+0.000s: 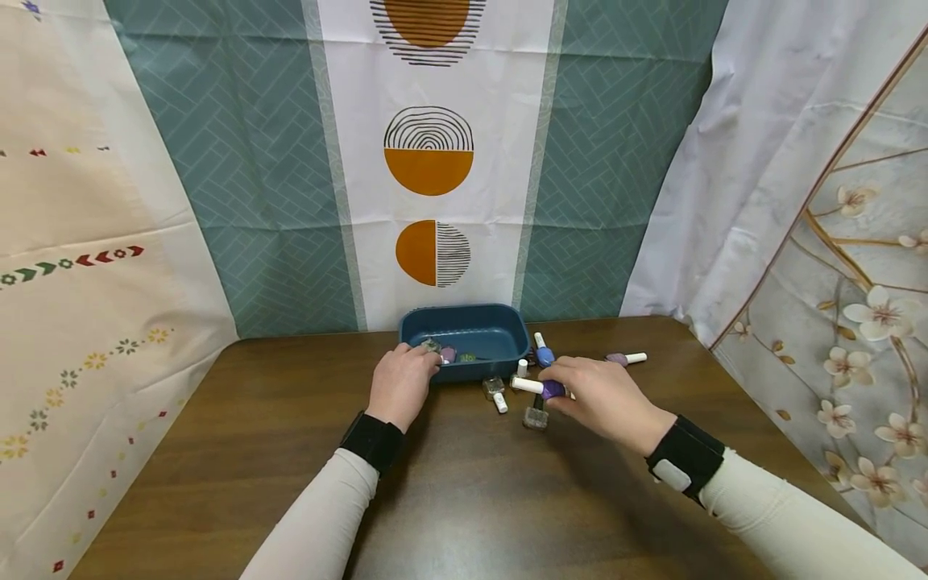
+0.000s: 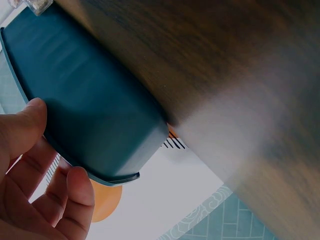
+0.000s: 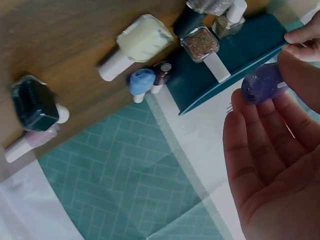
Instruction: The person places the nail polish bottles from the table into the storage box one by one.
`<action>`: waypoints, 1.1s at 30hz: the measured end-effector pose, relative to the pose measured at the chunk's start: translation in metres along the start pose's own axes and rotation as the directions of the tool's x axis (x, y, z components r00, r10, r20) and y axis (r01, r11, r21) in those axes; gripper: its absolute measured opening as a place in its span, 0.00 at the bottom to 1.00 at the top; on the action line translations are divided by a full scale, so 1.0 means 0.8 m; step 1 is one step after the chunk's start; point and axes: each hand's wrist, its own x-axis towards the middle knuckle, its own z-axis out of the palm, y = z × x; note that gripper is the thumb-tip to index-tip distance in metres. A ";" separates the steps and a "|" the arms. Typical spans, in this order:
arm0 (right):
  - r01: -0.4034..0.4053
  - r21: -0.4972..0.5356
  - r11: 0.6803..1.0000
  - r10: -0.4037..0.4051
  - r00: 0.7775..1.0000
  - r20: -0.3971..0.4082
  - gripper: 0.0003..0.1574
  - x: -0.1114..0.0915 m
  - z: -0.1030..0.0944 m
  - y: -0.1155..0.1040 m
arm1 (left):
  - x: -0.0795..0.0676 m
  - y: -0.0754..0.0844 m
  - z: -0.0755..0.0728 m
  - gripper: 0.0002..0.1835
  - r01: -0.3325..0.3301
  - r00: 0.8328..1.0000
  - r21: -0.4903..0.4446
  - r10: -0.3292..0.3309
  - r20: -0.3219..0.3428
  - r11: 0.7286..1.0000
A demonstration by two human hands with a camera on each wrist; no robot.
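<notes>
My left hand (image 1: 403, 385) grips the front-left rim of a dark blue plastic bin (image 1: 474, 371); the left wrist view shows the thumb (image 2: 35, 117) against its outer wall. My right hand (image 1: 605, 403) pinches a purple nail polish bottle (image 1: 553, 390), its white cap pointing left, just right of the bin. In the right wrist view the purple bottle (image 3: 262, 84) sits between thumb and fingertips. Inside the bin lie a few small bottles, among them a mauve one (image 1: 448, 354). A glittery nail polish bottle (image 1: 536, 417) lies on the table below the right hand.
By the bin's front lies a clear glitter bottle with a white cap (image 1: 495, 392). A blue bottle (image 1: 545, 355) lies at its right, and a mauve bottle (image 1: 617, 358) farther right. The right wrist view also has a pale yellow bottle (image 3: 145, 39) and a dark bottle (image 3: 34, 102). Curtains hang behind.
</notes>
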 end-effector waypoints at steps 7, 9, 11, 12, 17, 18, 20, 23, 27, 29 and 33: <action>-0.059 0.023 0.998 0.058 0.997 0.049 0.22 0.033 0.003 0.000 | -0.003 -0.001 0.003 0.07 -0.003 1.000 0.003 0.003 -0.005 1.000; -0.074 0.022 0.997 0.073 0.996 0.054 0.22 0.041 0.005 0.001 | -0.003 -0.001 0.004 0.07 -0.007 1.000 0.010 0.007 -0.005 1.000; -0.080 0.016 0.997 0.079 0.996 0.051 0.21 0.049 0.007 0.002 | -0.002 -0.002 0.005 0.07 -0.007 1.000 0.014 0.007 -0.004 1.000; -0.083 0.011 0.996 0.082 0.995 0.047 0.21 0.052 0.009 0.002 | -0.002 -0.002 0.006 0.07 -0.010 1.000 0.016 0.011 -0.008 1.000; -0.078 0.007 0.997 0.078 0.996 0.035 0.21 0.073 0.015 0.003 | -0.001 -0.002 0.004 0.07 -0.011 1.000 0.019 0.011 -0.011 1.000; -0.076 0.008 0.997 0.075 0.997 0.032 0.21 0.077 0.016 0.003 | -0.001 -0.002 0.004 0.07 -0.010 1.000 0.022 0.010 -0.010 1.000; -0.070 0.002 0.998 0.070 0.997 0.029 0.20 0.086 0.019 0.004 | -0.001 -0.002 0.002 0.07 -0.008 1.000 0.024 0.008 -0.004 1.000; -0.072 -0.004 0.997 0.073 0.997 0.031 0.20 0.099 0.025 0.005 | -0.001 -0.002 0.001 0.07 -0.005 1.000 0.025 0.004 0.005 1.000; -0.078 -0.001 0.997 0.078 0.996 0.041 0.19 0.114 0.031 0.006 | -0.001 -0.002 0.001 0.07 0.000 1.000 0.023 -0.001 0.016 1.000; -0.080 0.000 0.997 0.080 0.996 0.045 0.19 0.120 0.034 0.006 | -0.001 -0.001 0.001 0.07 0.001 1.000 0.020 -0.002 0.014 1.000; -0.093 0.001 0.996 0.092 0.994 0.061 0.17 0.132 0.039 0.006 | -0.001 0.000 0.001 0.06 -0.004 1.000 0.038 0.004 -0.011 0.999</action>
